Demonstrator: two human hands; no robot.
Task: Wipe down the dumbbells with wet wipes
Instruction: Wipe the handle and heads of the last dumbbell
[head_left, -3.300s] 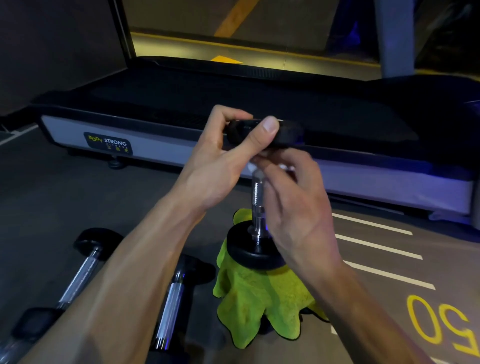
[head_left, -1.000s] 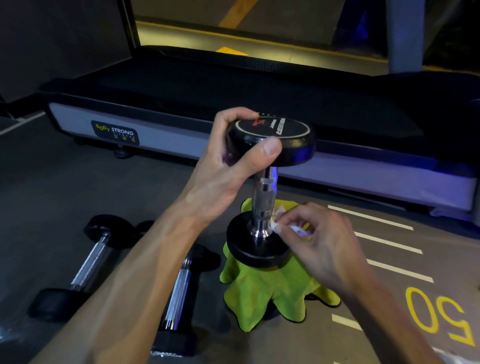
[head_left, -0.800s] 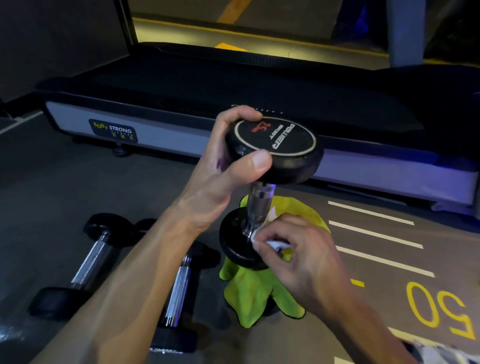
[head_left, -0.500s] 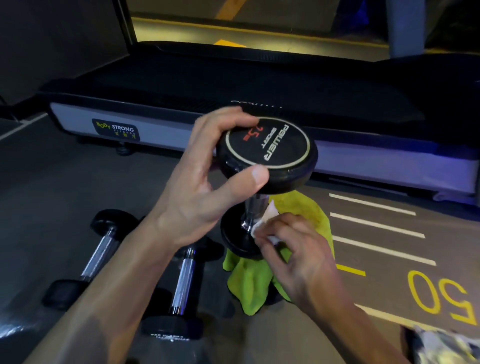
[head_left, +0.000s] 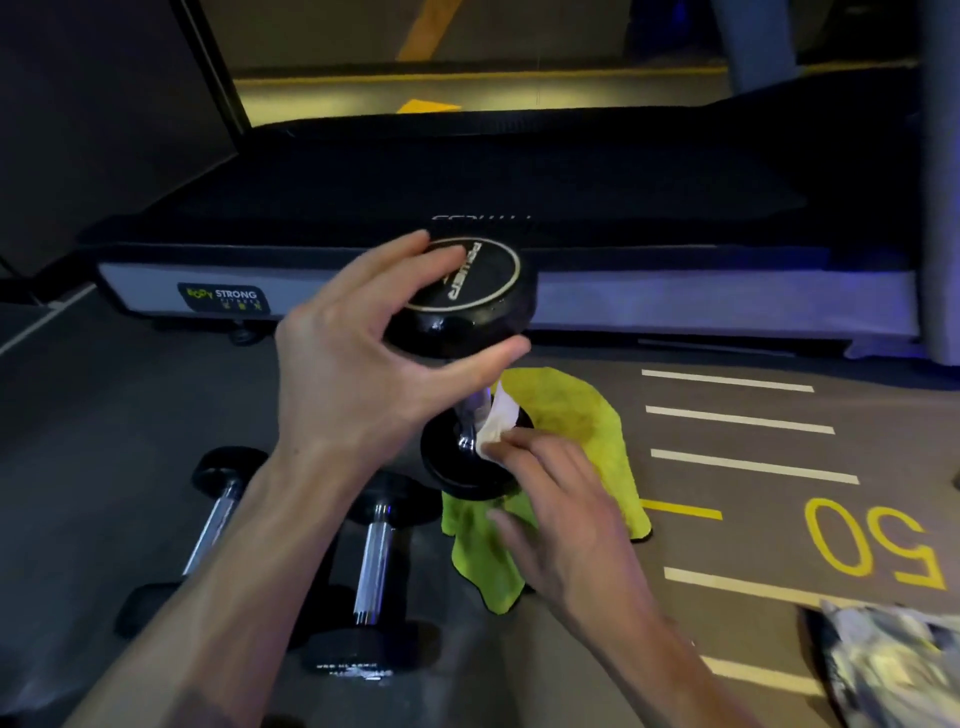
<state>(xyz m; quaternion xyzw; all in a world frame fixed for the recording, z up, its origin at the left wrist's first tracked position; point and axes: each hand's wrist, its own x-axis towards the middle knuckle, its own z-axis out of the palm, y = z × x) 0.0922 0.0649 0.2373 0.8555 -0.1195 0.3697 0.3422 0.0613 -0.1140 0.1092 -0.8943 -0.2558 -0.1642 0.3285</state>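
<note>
Tilting dumbbell further; wipe still at handle.

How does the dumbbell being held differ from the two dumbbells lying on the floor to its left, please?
The held dumbbell stands on end on the green cloth; the floor dumbbells lie flat on the bare floor. The left hand grips the held one's top head while the right hand presses a wet wipe to its handle; the floor pair are untouched. All have black heads and chrome handles.

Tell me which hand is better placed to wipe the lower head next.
Right hand: it already presses the wipe to the handle just above the lower head. Left hand is steadying the dumbbell by its top.
</note>
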